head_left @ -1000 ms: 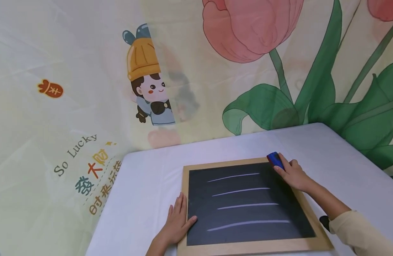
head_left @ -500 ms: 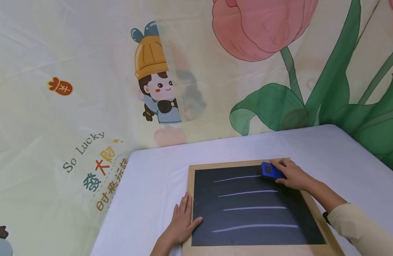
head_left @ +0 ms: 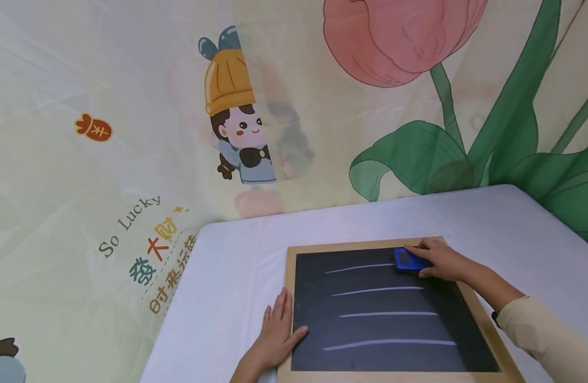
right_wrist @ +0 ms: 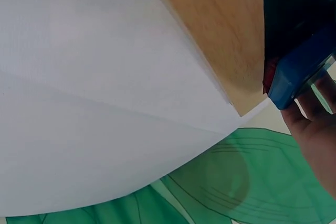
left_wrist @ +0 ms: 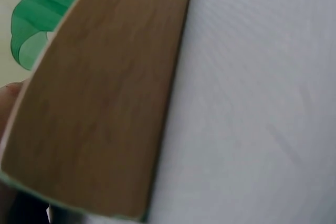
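Observation:
A blackboard [head_left: 370, 304] in a pale wooden frame lies on the white table, with several chalk lines across it. My right hand [head_left: 444, 260] grips a blue eraser [head_left: 411, 260] flat on the board near its top right corner, over the right end of the top line. In the right wrist view the eraser [right_wrist: 299, 72] shows a red underside beside the frame [right_wrist: 220, 35]. My left hand [head_left: 274, 335] rests on the frame's left side, fingers straight along the edge and thumb over the board. The left wrist view shows mostly the frame's side [left_wrist: 105, 93].
White cloth covers the table [head_left: 236, 276], which shows left of, behind and right of the board. Behind it hangs a printed curtain [head_left: 313, 133] with a tulip, leaves and a cartoon figure. A beige sleeve [head_left: 538, 330] covers the right forearm.
The right hand has brought the eraser from the board's top right corner down and left onto the blackboard, at the top line's end. The left hand keeps its place; the view has shifted slightly.

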### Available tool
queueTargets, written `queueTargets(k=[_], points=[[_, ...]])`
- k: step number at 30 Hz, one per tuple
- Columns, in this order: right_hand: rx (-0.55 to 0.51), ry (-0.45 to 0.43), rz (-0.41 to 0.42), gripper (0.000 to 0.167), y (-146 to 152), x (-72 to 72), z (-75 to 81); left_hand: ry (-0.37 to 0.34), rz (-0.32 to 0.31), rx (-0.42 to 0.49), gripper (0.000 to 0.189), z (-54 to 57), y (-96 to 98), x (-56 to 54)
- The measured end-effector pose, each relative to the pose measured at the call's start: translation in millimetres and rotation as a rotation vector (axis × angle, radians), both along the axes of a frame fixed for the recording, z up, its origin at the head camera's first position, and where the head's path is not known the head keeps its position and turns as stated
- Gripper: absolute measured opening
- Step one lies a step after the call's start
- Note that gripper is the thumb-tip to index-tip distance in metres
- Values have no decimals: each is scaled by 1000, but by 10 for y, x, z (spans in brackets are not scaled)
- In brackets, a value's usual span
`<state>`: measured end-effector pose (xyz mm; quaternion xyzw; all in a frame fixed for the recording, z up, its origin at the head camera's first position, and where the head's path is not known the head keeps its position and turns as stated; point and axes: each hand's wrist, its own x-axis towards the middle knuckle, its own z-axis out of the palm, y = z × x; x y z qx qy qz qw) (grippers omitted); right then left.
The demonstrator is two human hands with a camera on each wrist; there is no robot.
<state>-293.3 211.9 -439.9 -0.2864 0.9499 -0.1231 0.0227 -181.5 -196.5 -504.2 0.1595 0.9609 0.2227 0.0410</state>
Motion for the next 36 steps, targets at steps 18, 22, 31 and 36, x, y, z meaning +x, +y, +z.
queueTargets(k=[18,22,31,36], points=[[76,-56,113,66,-1037,-214,47,-12,9,4,83,-27,37,-26],[82,-57,142,67,-1417,-216,39,-11,21,-6,84,-24,17,-15],[125,-94,102,70,-1911,-186,69,-11,18,-22,83,-4,15,-16],[156,-78,109,70,-2024,-182,68,-21,23,-16,83,-6,20,-14]])
